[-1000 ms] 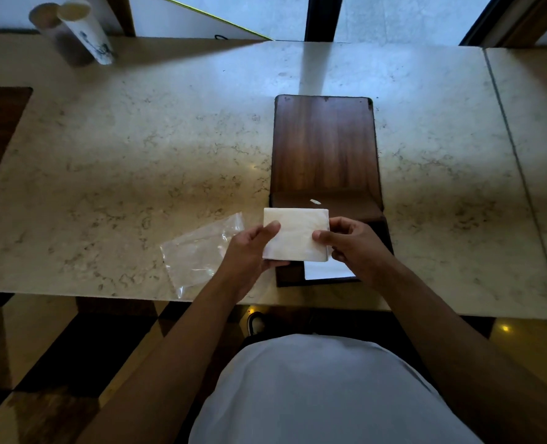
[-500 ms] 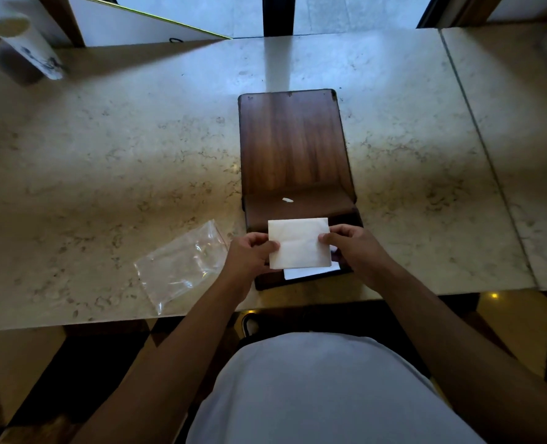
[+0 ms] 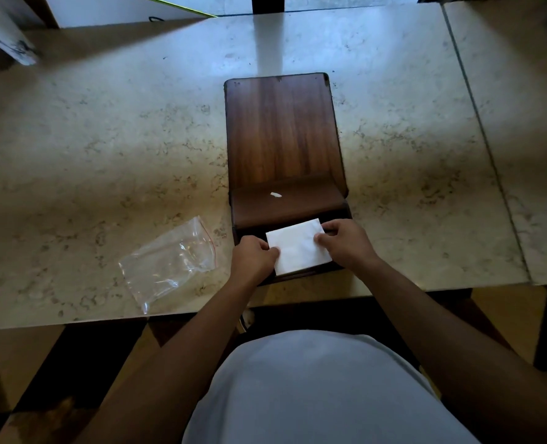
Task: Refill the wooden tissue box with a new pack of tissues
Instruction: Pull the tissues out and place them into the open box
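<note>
A dark wooden tissue box (image 3: 281, 129) lies open on the marble table, its lid flipped away from me and its open tray at the near table edge. A white stack of tissues (image 3: 297, 246) sits low in that tray. My left hand (image 3: 254, 257) pinches the stack's left edge and my right hand (image 3: 345, 240) pinches its right edge. A small white scrap (image 3: 276, 194) lies on the box's inner flap.
An empty clear plastic bag (image 3: 169, 261) with a red zip strip lies left of the box near the table's front edge (image 3: 105, 318). A white patterned cup (image 3: 3, 36) stands at the far left. A seam (image 3: 477, 129) divides the tabletop at the right.
Both hands have lowered the tissue stack from above the tray down into the box's open end. The view has shifted so the box sits farther from me.
</note>
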Demonstrator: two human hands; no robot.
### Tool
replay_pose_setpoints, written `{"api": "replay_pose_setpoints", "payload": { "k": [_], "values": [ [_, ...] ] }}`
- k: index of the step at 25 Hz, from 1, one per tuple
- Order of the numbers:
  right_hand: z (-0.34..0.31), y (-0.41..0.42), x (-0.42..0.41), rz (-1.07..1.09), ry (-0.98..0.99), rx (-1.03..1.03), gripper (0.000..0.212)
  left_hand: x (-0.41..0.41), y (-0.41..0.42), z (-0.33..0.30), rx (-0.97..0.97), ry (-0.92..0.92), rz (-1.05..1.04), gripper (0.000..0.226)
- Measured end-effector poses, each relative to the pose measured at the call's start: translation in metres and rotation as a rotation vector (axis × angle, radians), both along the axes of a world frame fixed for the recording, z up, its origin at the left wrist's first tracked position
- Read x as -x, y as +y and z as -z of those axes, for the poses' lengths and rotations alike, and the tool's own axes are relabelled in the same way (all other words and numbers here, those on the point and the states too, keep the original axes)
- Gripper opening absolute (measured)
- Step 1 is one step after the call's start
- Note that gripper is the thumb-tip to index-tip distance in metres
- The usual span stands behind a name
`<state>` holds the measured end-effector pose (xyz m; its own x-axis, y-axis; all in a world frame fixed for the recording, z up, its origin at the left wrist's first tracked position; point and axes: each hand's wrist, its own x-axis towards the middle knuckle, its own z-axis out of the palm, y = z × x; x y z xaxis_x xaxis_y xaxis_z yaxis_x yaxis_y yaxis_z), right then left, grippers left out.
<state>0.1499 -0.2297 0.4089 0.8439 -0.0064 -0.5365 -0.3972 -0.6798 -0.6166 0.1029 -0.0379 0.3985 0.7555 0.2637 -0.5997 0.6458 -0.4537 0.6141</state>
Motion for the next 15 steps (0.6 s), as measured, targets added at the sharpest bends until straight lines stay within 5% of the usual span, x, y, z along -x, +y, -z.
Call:
{"api": "replay_pose_setpoints", "payload": {
  "k": [3, 15],
  "values": [
    [0.004, 0.0, 0.003, 0.012, -0.031, 0.071, 0.04, 0.002, -0.003, 0.001, -0.028, 0.003, -0.005, 0.028],
    [0.013, 0.006, 0.009, -0.091, -0.115, 0.164, 0.022, -0.001, -0.009, 0.003, -0.147, -0.003, 0.049, 0.024]
  ]
}}
